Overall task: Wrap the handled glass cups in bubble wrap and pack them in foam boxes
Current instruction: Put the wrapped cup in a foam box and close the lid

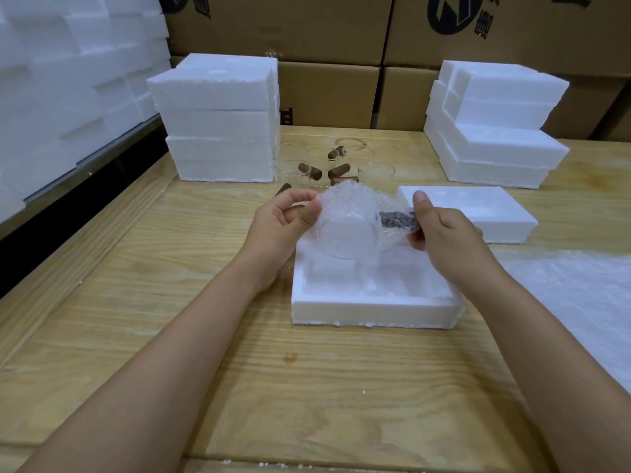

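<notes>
A glass cup with a brown wooden handle (396,220) is partly covered in bubble wrap (348,216) and held just above an open white foam box (372,310) at the table's centre. My left hand (286,220) pinches the wrap's left edge. My right hand (444,230) grips the wrapped handle. Several bare glass cups with brown handles (336,167) stand behind, between the foam stacks.
A foam lid (478,213) lies right of the box. Stacks of foam boxes stand at back left (218,121) and back right (495,128). A sheet of bubble wrap (580,295) lies at the right. Cardboard cartons (327,93) line the back.
</notes>
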Tool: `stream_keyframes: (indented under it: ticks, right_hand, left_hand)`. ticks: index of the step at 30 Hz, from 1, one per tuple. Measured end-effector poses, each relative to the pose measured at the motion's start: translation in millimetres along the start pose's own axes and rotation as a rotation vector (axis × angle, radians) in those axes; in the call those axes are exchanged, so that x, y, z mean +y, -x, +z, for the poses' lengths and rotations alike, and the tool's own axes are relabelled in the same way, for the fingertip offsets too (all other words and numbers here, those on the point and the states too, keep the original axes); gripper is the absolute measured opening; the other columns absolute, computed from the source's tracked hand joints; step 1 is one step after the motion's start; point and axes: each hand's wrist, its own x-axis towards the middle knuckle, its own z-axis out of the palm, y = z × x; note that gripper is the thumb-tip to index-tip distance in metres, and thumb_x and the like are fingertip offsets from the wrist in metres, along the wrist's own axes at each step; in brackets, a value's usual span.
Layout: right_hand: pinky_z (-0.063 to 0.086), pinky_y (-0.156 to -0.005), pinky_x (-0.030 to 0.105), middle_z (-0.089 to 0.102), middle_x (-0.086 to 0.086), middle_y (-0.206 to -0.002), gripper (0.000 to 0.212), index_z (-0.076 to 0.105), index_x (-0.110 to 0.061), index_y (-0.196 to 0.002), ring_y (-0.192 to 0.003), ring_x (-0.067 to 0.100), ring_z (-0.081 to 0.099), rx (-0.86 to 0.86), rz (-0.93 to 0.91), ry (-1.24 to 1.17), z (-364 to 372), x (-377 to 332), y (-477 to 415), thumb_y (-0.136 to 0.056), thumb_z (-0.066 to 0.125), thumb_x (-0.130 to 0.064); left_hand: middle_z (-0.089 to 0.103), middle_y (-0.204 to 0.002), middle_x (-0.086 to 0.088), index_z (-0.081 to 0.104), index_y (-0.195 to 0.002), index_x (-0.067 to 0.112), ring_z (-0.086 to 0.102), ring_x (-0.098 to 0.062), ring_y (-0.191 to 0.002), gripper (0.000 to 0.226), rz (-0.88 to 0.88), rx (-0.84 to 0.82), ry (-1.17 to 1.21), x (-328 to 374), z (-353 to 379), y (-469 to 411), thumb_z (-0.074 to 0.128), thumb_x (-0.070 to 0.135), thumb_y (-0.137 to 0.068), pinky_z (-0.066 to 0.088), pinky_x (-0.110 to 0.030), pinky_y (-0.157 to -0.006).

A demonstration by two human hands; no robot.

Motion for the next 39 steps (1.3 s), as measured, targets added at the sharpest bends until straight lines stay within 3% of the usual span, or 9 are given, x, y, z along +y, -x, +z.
stream_keyframes:
  ticks: [3,5,7,13,17,22,29,34,39]
  right_hand:
    - [0.038,-0.098,0.034,0.055,-0.014,-0.053,0.056,0.042,-0.019,-0.055,-0.070,-0.001,0.058,-0.021,-0.044,-0.096,-1.4,0.1,1.6,-0.099,0.030,-0.051]
    - [0.039,-0.071,0.010,0.049,-0.015,-0.051,0.051,0.040,-0.019,-0.057,-0.056,-0.005,0.050,-0.088,-0.104,-0.242,-2.2,1.2,3.0,-0.099,0.032,-0.047]
    - [0.035,-0.057,0.006,0.046,-0.010,-0.058,0.047,0.045,-0.016,-0.062,-0.053,-0.001,0.045,-0.158,-0.169,-0.332,-3.6,2.8,4.1,-0.095,0.034,-0.047]
    - [0.041,-0.074,0.019,0.054,-0.012,-0.063,0.040,0.054,-0.010,-0.071,-0.068,0.007,0.051,-0.294,-0.269,-0.366,-10.5,14.3,3.8,-0.086,0.043,-0.045]
    - [0.036,-0.060,0.005,0.060,-0.014,-0.062,0.029,0.062,-0.020,-0.073,-0.059,-0.005,0.052,-0.321,-0.271,-0.306,-12.8,16.9,7.7,-0.081,0.049,-0.045]
    - [0.036,-0.055,0.002,0.061,-0.018,-0.063,0.028,0.063,-0.021,-0.074,-0.056,-0.008,0.054,-0.310,-0.261,-0.241,-12.5,17.4,10.1,-0.079,0.052,-0.046]
    - [0.028,-0.073,-0.001,0.051,-0.023,-0.086,0.020,0.065,-0.038,-0.075,-0.091,-0.011,0.044,-0.262,-0.281,-0.067,-9.9,22.3,6.2,-0.070,0.056,-0.055]
    - [0.027,-0.073,-0.002,0.041,-0.018,-0.094,0.006,0.062,-0.035,-0.079,-0.097,-0.010,0.040,-0.191,-0.217,-0.027,-2.1,27.4,1.9,-0.083,0.065,-0.037]
    - [0.029,-0.069,-0.004,0.040,-0.013,-0.095,0.012,0.064,-0.029,-0.079,-0.088,-0.016,0.042,-0.163,-0.161,0.018,-0.7,27.3,0.8,-0.082,0.068,-0.039]
  left_hand:
    - [0.072,-0.079,0.008,0.066,-0.095,0.023,0.065,-0.011,-0.075,0.069,0.037,-0.017,0.050,-0.5,-1.1,-0.3,0.082,0.066,-0.043,0.055,-0.030,-0.076]
    - [0.070,-0.081,0.006,0.068,-0.094,0.025,0.063,-0.018,-0.078,0.071,0.031,-0.024,0.109,0.6,-2.3,-0.4,0.085,0.065,-0.038,0.055,-0.035,-0.077]
    - [0.068,-0.080,0.005,0.073,-0.091,0.027,0.061,-0.019,-0.080,0.064,0.028,-0.061,0.172,1.8,-4.6,-0.7,0.090,0.059,-0.038,0.053,-0.037,-0.079]
    - [0.054,-0.086,0.003,0.069,-0.107,0.027,0.052,-0.007,-0.084,0.066,0.028,-0.199,0.197,3.6,-12.0,2.7,0.088,0.007,-0.048,0.050,-0.019,-0.080]
    - [0.051,-0.089,-0.002,0.078,-0.089,0.028,0.046,-0.012,-0.085,0.052,0.012,-0.242,0.128,6.8,-16.4,6.6,0.080,-0.009,-0.052,0.051,-0.016,-0.075]
    - [0.061,-0.068,0.016,0.078,-0.077,0.027,0.052,0.001,-0.063,0.043,0.045,-0.261,0.010,7.0,-22.4,9.0,0.075,-0.010,-0.055,0.049,-0.013,-0.065]
    - [0.069,-0.079,0.012,0.076,-0.072,0.026,0.057,-0.010,-0.081,0.035,0.070,-0.216,-0.096,4.4,-24.5,10.2,0.085,0.001,-0.049,0.050,-0.018,-0.080]
    - [0.067,-0.075,0.014,0.068,-0.077,0.013,0.058,-0.006,-0.077,0.031,0.092,-0.181,-0.192,3.4,-21.2,9.2,0.077,-0.007,-0.056,0.047,-0.017,-0.080]
    - [0.065,-0.086,0.002,0.067,-0.082,0.013,0.060,-0.007,-0.082,0.035,0.112,-0.175,-0.263,2.2,-20.9,6.3,0.074,-0.018,-0.065,0.047,-0.018,-0.085]
